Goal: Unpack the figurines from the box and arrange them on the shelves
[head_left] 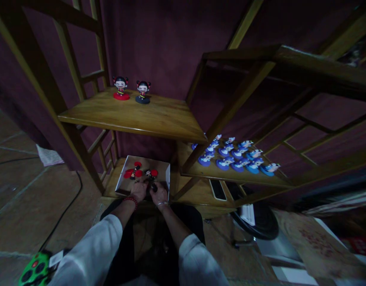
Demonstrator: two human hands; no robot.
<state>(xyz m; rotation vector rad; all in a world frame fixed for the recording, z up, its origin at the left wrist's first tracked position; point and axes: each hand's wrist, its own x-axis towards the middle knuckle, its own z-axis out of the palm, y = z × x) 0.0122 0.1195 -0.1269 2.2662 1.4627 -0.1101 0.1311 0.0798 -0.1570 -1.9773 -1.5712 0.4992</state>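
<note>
A shallow cardboard box (167,180) with pale walls rests on the low shelf in front of me. Inside lie several small figurines with red parts, among them a red-and-black figurine (135,171). Over the box's near side, my left hand (139,190) and my right hand (159,195) are close together. Their fingers close around a dark figurine (153,186) between them; its details are lost in shadow. Just beyond the fingertips lies another figurine (149,173), dark with a red base.
Two dark-haired figurines (121,87) stand on the upper wooden shelf (135,115). Several blue and purple figurines (226,162) fill a shelf at right. A phone-like object (217,190) lies below them. A black stool (260,222) stands right; a green object (35,270) sits at lower left.
</note>
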